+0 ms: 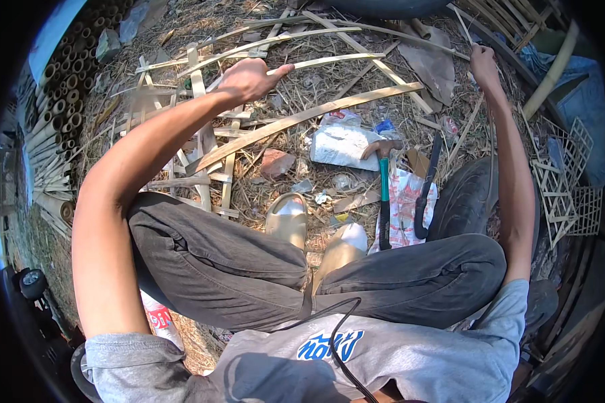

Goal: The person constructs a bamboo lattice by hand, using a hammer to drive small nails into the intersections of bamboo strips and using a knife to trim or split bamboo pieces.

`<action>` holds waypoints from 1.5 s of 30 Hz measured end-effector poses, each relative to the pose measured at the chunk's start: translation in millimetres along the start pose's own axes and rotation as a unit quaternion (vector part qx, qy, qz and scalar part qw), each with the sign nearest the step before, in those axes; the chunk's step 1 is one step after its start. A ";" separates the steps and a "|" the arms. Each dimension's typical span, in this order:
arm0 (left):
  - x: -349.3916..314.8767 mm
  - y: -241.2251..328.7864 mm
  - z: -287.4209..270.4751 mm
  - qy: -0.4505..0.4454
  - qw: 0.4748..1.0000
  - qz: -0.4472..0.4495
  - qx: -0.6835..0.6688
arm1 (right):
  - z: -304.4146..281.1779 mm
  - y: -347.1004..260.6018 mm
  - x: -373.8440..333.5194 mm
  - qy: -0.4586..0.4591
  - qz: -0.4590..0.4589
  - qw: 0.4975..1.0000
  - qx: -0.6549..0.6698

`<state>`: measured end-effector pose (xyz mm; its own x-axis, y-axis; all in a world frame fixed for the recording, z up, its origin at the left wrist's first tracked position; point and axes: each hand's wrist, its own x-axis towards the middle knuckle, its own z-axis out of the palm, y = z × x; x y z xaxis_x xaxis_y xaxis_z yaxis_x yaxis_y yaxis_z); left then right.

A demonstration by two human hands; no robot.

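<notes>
My left hand [250, 79] reaches out over the ground, its fingers closed around a pale split-bamboo strip [343, 61] that runs to the right from the thumb. Far to the right, my right hand [484, 66] is closed on a thin bamboo strip [461, 24], whose upper end sticks out above the fist. Between the hands, several loose bamboo strips lie crossed on the dry ground. A wider strip [316, 115] slants up to the right, below the left hand. Left of it, crossed slats [202, 127] form a rough lattice under my forearm.
A hammer with a green and black handle [384, 195] and a dark knife with a black handle [421, 213] lie before my right knee, beside a tyre [458, 201]. Near them are a whitish block [343, 146] and a brick piece [277, 162]. Bamboo poles [64, 107] are stacked left; lattice panels [563, 181] stand right.
</notes>
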<state>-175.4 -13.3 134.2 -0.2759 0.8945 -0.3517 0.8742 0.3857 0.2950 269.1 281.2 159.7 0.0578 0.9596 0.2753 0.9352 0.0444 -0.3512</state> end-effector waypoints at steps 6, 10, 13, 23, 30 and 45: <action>-24.5 24.1 28.7 0.013 0.994 0.097 0.054 | -37.8 -78.3 -68.2 -0.386 0.057 0.806 0.445; -34.2 39.1 27.0 0.000 0.965 0.229 0.127 | -9.8 -124.1 -112.2 -0.449 0.019 0.782 0.432; -43.8 49.8 34.5 -0.008 0.939 0.299 0.169 | 25.5 -137.8 -129.0 -0.476 0.089 0.751 0.449; -31.1 46.5 46.9 -0.102 0.934 0.308 0.151 | 139.9 -129.7 -171.1 -0.484 0.149 0.724 0.468; -12.8 28.8 63.3 -0.285 0.935 0.157 0.141 | 133.3 -136.7 -183.1 -0.498 -0.008 0.813 0.301; 47.1 41.4 104.7 -0.325 0.912 0.100 -0.231 | 48.1 -65.8 -302.6 -0.421 -0.209 0.861 0.194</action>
<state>-110.4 21.1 36.8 0.2963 0.6919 -0.6584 0.5785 0.4185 0.7001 173.3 1.3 56.5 -0.6817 0.6915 -0.2390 0.6162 0.3666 -0.6971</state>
